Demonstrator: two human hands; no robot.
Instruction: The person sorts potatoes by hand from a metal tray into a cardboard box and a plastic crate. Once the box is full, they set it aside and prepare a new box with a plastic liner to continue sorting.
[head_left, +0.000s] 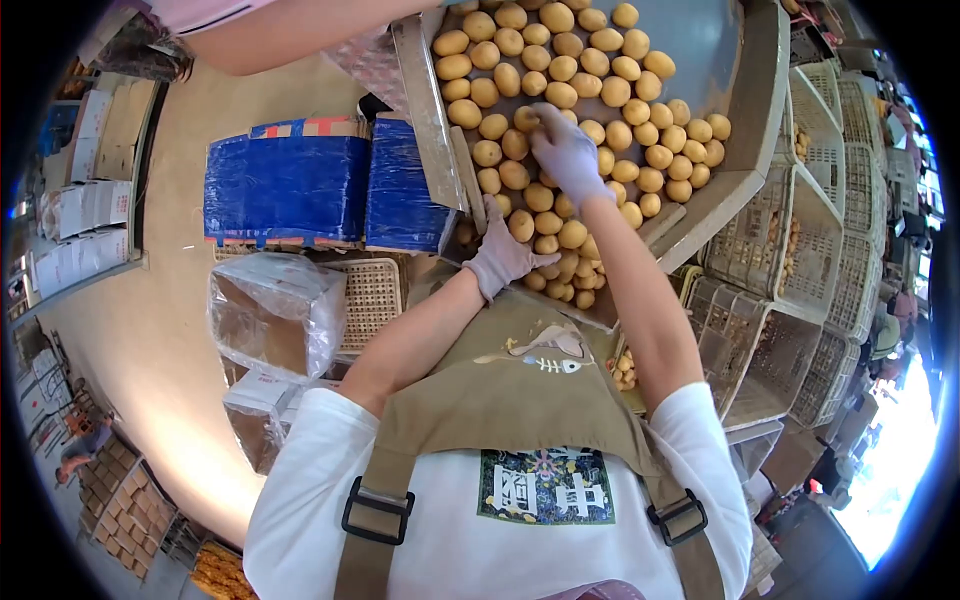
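Many round yellow-brown potatoes (573,234) lie on a grey sorting tray with raised edges (735,195). My right hand (567,155), in a pale glove, reaches in among them, its fingertips closed on one potato (526,119) near the left part of the pile. My left hand (501,254), gloved too, rests at the tray's lower left edge with its fingers spread, the thumb pointing toward the nearest potatoes. Nothing shows in its grasp.
Another person's arm (300,35) reaches in at the top left. Blue-wrapped boxes (288,187) and a plastic-lined carton (275,312) stand to the left. Stacked plastic crates (765,340) line the right side, some with potatoes inside.
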